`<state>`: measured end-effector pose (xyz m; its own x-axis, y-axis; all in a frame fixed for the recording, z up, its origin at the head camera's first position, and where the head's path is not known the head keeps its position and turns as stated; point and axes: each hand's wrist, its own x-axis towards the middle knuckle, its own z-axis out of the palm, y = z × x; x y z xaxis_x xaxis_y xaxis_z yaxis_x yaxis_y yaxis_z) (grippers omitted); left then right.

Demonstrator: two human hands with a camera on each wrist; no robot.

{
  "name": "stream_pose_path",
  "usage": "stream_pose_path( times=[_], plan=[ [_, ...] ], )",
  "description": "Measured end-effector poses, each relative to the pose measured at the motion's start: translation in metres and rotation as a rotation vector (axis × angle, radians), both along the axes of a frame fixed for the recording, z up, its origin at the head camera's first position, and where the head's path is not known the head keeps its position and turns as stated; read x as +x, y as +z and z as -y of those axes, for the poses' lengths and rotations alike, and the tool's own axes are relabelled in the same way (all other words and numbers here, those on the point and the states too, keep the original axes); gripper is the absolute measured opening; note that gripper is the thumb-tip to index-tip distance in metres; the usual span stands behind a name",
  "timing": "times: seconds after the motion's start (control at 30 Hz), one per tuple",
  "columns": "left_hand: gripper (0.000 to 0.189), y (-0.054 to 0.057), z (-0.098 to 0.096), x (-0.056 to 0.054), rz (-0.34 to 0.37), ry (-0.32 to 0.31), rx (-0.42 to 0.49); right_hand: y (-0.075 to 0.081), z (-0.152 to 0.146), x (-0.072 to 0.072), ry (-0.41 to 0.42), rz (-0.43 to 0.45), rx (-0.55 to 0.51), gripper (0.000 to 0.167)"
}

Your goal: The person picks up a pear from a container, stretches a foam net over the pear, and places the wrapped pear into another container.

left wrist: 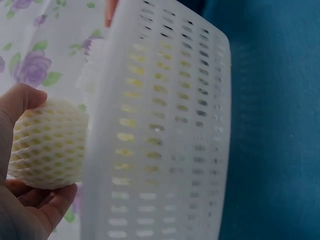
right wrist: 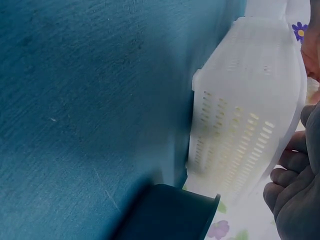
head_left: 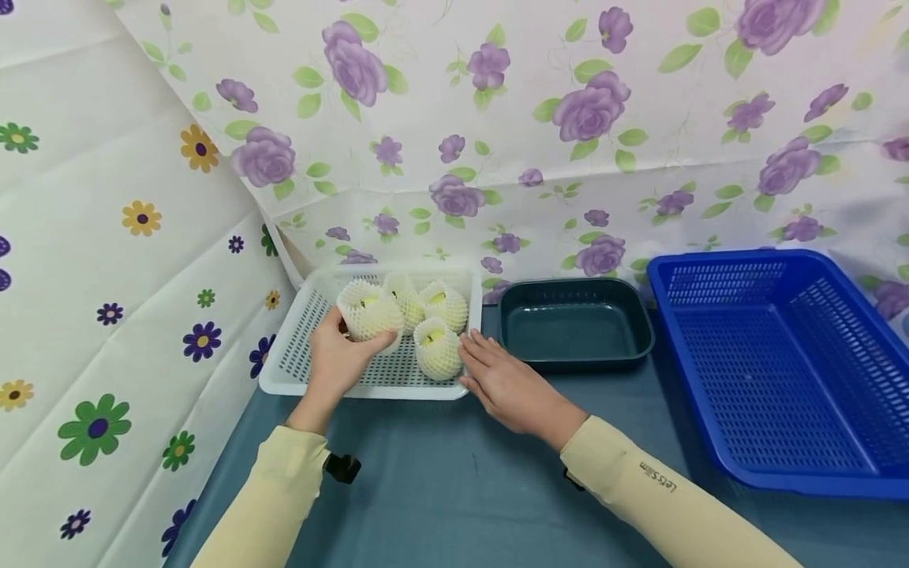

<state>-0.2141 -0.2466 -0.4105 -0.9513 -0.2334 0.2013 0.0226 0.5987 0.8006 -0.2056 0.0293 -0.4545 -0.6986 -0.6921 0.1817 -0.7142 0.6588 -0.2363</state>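
Observation:
My left hand [head_left: 339, 351] grips a round yellow-green fruit [head_left: 371, 309] in a white foam net, thumb on one side and fingers on the other. In the left wrist view this wrapped fruit [left wrist: 50, 145] shows above the rim of the white slotted basket [left wrist: 165, 115]. Three more net-wrapped fruits, the front one [head_left: 436, 349] nearest my right hand, sit in the right half of the basket [head_left: 298, 355]. Their stems point up. My right hand [head_left: 507, 386] lies with straight fingers at the basket's right rim, fingertips right beside the front fruit.
Right of the basket stands a dark green rectangular tray [head_left: 575, 327]. Farther right is a large blue slotted basket [head_left: 774, 379]. A blue-green cloth [head_left: 440, 481] covers the table, and flowered sheets [head_left: 454, 150] hang behind and at the left.

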Motion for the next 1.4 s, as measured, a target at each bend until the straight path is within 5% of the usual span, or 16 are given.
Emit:
stream_pose_path(
  times=[0.27, 0.73, 1.0, 1.4],
  plan=[
    [0.064, -0.012, 0.004, -0.002, 0.066, 0.005, -0.098, 0.002, -0.003, -0.001, 0.009, 0.001, 0.010, 0.056],
    [0.074, -0.019, 0.005, -0.010, 0.232, -0.104, -0.210, 0.005, -0.004, -0.002, 0.037, 0.013, 0.024, 0.056],
    [0.064, -0.020, 0.005, -0.019, 0.260, -0.152, -0.159, 0.004, -0.004, -0.001, 0.038, -0.004, 0.045, 0.055],
    [0.066, -0.019, 0.007, -0.024, 0.434, -0.140, -0.028, 0.008, -0.002, -0.003, 0.051, -0.001, 0.077, 0.055]
  ],
)
